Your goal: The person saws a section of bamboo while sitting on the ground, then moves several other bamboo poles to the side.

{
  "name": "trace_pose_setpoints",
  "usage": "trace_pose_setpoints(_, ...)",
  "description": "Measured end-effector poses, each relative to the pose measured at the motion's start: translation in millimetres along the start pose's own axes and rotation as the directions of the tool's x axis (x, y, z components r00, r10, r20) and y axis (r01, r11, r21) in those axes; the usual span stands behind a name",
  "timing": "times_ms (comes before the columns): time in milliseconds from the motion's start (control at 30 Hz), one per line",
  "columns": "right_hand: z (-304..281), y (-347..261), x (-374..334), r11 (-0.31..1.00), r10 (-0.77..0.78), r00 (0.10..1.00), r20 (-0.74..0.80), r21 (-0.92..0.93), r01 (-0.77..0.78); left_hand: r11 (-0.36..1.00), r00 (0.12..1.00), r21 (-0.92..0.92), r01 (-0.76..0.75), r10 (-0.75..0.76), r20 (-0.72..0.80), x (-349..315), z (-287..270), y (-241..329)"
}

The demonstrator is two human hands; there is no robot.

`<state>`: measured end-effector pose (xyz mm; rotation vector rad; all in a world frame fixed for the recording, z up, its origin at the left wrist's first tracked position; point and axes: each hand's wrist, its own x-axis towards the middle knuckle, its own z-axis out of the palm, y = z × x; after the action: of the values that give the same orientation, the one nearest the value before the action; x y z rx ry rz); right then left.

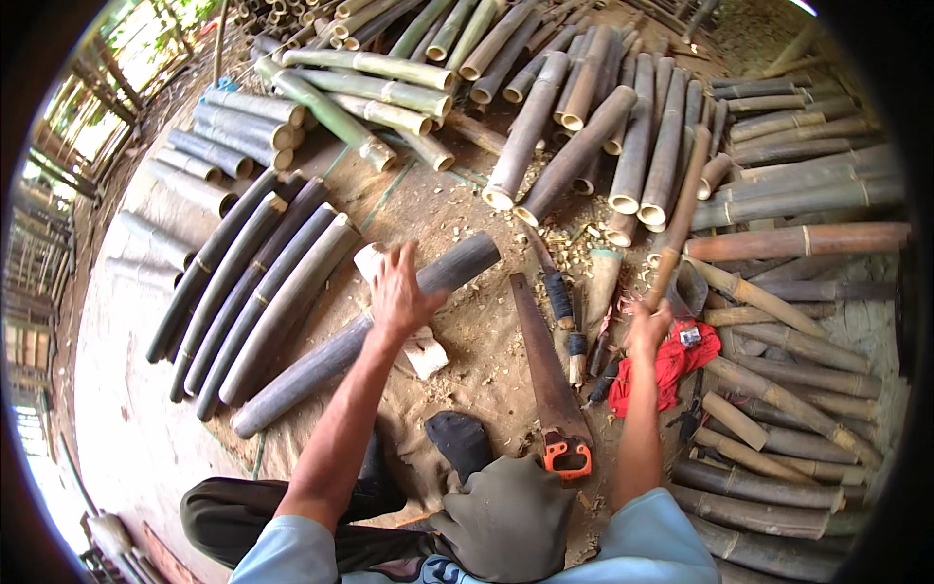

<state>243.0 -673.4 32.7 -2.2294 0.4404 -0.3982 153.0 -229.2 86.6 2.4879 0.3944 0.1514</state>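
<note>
A dark bamboo tube lies slanting before me, across a pale, whitish block. My left hand is draped over the tube's upper half, fingers bent over its far side and thumb spread along it. In my right hand is a long brown wooden stick, closed in the fist and pointing up and away. Between my arms lies a handsaw with an orange handle. Knives with dark wrapped handles rest just beyond the saw.
Several dark bamboo tubes lie side by side at left. Cut bamboo is piled at the far side, with more stacked along the right. A red cloth lies by my right forearm. Shavings litter the ground sheet.
</note>
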Motion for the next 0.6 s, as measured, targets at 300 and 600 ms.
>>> trace_pose_setpoints(300,-40.9,-18.7,-129.5,0.749,-0.461,0.854,0.242,-0.41,0.521,0.994,0.998,0.102,0.038,-0.032,-0.061,-30.7,33.0,-43.2)
trace_pose_setpoints(600,-101.2,121.2,-340.6,0.74,-0.218,0.771,0.599,-0.413,0.531,0.989,0.934,0.12,0.086,-0.122,0.335,16.8,22.7,-48.0)
